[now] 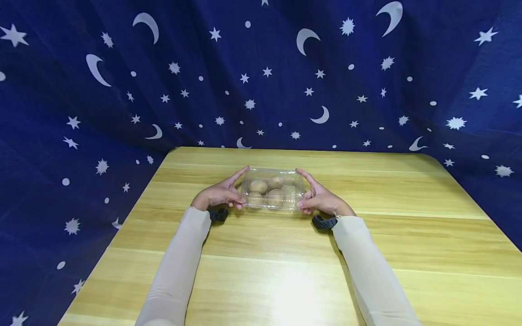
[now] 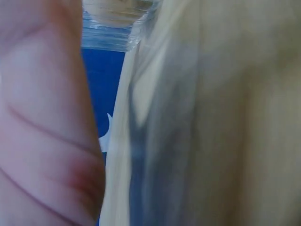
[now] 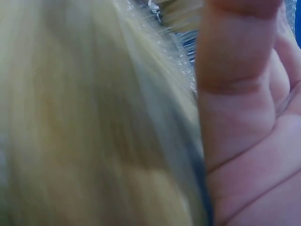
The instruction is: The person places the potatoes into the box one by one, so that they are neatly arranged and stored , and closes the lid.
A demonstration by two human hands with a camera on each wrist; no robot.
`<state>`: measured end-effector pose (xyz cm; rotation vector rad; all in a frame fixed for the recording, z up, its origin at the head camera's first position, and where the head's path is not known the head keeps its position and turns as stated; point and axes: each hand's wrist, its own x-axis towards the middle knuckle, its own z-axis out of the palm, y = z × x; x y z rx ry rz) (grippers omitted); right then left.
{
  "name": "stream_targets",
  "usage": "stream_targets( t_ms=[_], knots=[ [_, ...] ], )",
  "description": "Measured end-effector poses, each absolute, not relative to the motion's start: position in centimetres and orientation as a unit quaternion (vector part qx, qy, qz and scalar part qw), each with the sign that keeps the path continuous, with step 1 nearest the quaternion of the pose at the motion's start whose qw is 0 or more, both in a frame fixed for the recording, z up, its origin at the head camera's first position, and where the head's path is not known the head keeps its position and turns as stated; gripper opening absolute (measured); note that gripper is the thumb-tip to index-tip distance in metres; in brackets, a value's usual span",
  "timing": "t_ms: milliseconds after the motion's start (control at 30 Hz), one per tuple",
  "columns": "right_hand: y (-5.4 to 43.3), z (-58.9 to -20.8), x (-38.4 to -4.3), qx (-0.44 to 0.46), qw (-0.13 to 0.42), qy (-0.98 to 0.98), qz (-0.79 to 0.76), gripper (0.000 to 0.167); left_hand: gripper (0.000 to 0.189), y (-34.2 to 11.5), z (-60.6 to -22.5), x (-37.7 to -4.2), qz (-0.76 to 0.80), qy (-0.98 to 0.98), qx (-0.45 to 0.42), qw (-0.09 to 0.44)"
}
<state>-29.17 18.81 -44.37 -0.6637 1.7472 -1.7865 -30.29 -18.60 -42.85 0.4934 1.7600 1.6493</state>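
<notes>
A clear plastic box [image 1: 294, 182] with several round, light-brown potatoes [image 1: 258, 186] inside is held between both hands over the far half of the table. My left hand [image 1: 219, 194] grips its left end, thumb at the near corner and index finger stretched to the far one. At the opposite end, my right hand [image 1: 324, 199] holds it the same way. In the left wrist view, the ridged side of the box [image 2: 110, 37] shows beyond the palm. Part of its edge [image 3: 181, 52] appears past the fingers in the right wrist view.
The light wooden table [image 1: 261, 271] has rounded far corners. Behind it and to the left hangs a dark blue curtain [image 1: 277, 99] with white moons and stars. A black wrist device [image 1: 218, 214] is on the left wrist, another [image 1: 324, 222] on the right.
</notes>
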Motion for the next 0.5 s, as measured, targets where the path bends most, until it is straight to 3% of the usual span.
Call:
stream_targets(
  t_ms=[500],
  knots=[
    [19.1,-45.4,-28.2,-0.232,0.252,0.648,-0.68,0.111,0.1,-19.1,-43.7,-29.8,0.617,0.69,0.19,0.326]
  ],
)
